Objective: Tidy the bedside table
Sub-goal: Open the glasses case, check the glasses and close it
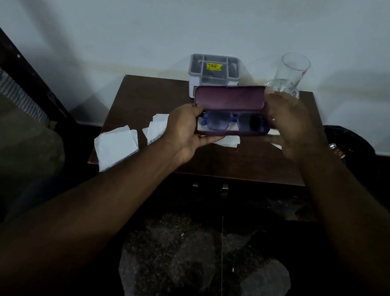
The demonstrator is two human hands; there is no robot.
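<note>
I see through one camera on the person's head. It looks forward and down, close above the worktop, wall behind, floor below.

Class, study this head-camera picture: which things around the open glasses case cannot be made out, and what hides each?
- Head view: right end of the glasses case, covered by the right hand.
- Head view: base of the glass, behind that hand.
- Head view: print on the grey organiser, on its yellow label, too small.
- Head view: tissue under the case, mostly covered by it and the left hand.
</note>
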